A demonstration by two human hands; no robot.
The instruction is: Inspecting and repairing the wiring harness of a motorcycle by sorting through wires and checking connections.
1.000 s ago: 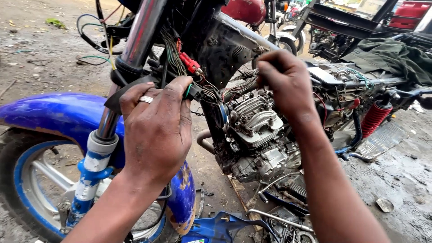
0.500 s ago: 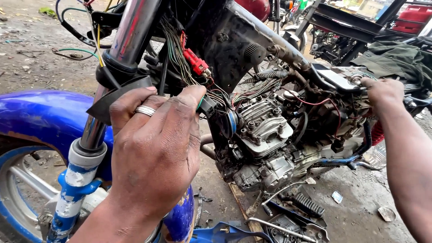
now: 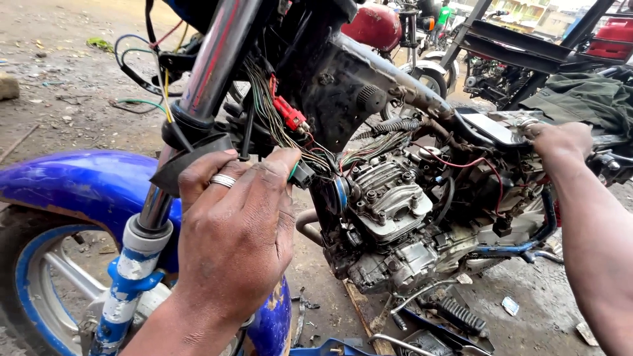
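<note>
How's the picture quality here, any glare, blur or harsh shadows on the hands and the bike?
Head view: soft, even daylight, no harsh shadows. Bright glare runs along the chrome fork tube and the blue fender shines. The left hand at the wire bundle is sharp; the right hand and engine are clear too. Wide-angle bending shows at the edges.

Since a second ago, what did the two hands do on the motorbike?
The right hand left the wires by the engine and moved back to the rear of the frame, where it now rests. The left hand stayed put, fingers still pinching the dark connector on the wire bundle beside the fork tube. The blue mudguard did not shift.
</note>
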